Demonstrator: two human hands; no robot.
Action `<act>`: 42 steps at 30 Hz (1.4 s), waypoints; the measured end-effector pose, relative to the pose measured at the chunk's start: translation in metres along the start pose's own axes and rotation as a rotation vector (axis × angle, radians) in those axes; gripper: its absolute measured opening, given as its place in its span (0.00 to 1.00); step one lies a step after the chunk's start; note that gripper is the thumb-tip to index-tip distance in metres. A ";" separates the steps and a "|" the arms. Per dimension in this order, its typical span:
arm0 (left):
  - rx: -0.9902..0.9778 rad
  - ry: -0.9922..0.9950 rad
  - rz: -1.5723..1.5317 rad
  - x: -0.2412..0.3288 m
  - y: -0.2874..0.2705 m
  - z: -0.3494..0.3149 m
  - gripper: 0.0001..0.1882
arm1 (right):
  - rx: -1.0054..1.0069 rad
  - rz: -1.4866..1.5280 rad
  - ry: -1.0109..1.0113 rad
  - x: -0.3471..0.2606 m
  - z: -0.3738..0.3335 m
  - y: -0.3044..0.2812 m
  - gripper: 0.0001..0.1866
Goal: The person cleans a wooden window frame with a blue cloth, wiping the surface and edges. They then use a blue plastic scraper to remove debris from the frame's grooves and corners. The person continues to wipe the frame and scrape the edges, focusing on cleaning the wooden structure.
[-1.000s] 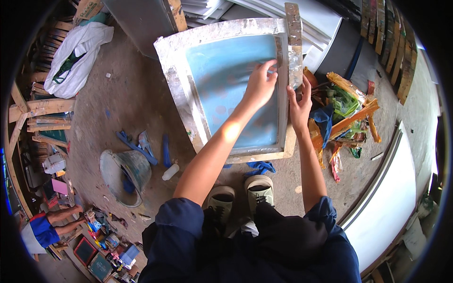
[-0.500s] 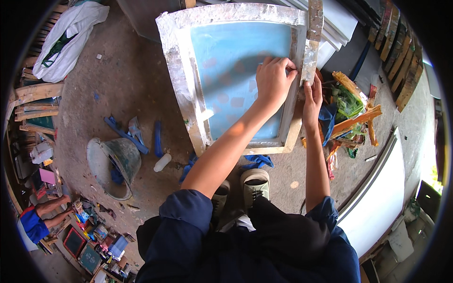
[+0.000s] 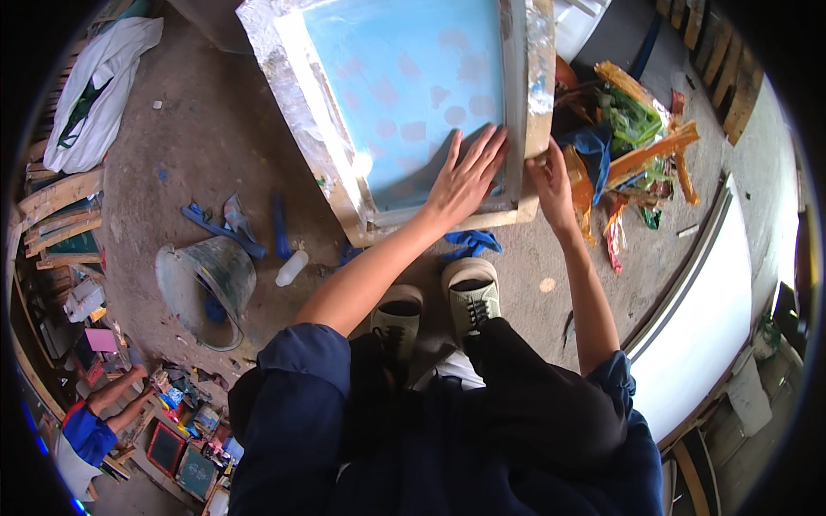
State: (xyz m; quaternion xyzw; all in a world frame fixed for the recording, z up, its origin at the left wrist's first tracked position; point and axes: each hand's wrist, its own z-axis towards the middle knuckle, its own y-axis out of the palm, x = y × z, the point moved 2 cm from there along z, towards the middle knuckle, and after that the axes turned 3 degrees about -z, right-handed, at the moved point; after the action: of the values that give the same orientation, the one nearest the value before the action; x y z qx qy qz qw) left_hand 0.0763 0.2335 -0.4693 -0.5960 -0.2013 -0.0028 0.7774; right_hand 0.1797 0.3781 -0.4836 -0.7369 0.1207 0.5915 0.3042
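Observation:
In front of me a wooden screen-printing frame (image 3: 303, 120), crusted with white and grey residue, is stretched with light blue mesh (image 3: 366, 95) that carries faint darker blotches. My left hand (image 3: 469, 176) lies on the mesh near its lower right corner, fingers stretched and slightly apart, holding nothing. At the frame's right outer edge, my right hand (image 3: 553, 185) grips the wood, its thumb against the side; its other fingers are partly hidden. Beyond the frame's top, the view is cut off.
A grey bucket (image 3: 206, 292) lies tipped at left, beside blue strips (image 3: 225, 232) and a white bottle (image 3: 292, 268). Scrap wood and plastic (image 3: 641, 146) heap at right, near a white panel (image 3: 705, 318). Another person (image 3: 90, 430) is at lower left among clutter.
My left hand has gone from bent fingers at the frame's inner right edge to lying flat on the mesh, lower down. My right hand sits lower along the edge; the whole view has shifted.

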 end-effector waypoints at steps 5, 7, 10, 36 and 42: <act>-0.075 0.029 0.021 0.018 0.009 -0.032 0.24 | -0.004 -0.260 -0.110 0.014 -0.040 -0.001 0.29; -0.018 -0.071 -0.191 0.024 0.004 -0.030 0.15 | -0.025 -0.229 -0.035 0.019 -0.042 -0.006 0.28; 0.024 -0.307 -0.456 0.033 0.009 -0.029 0.08 | -0.027 -0.122 0.027 0.026 -0.039 -0.007 0.28; 0.116 -0.560 -0.455 0.038 0.027 -0.009 0.10 | -0.041 0.051 0.143 0.029 -0.043 -0.005 0.27; 0.008 -0.475 -0.499 0.029 0.020 -0.010 0.07 | -0.039 0.093 0.189 0.027 -0.046 -0.005 0.27</act>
State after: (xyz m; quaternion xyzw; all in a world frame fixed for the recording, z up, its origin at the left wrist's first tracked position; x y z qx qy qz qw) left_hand 0.1113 0.2370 -0.4811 -0.5094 -0.5162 -0.0532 0.6864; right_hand 0.2265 0.3604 -0.5026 -0.7889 0.1717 0.5349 0.2492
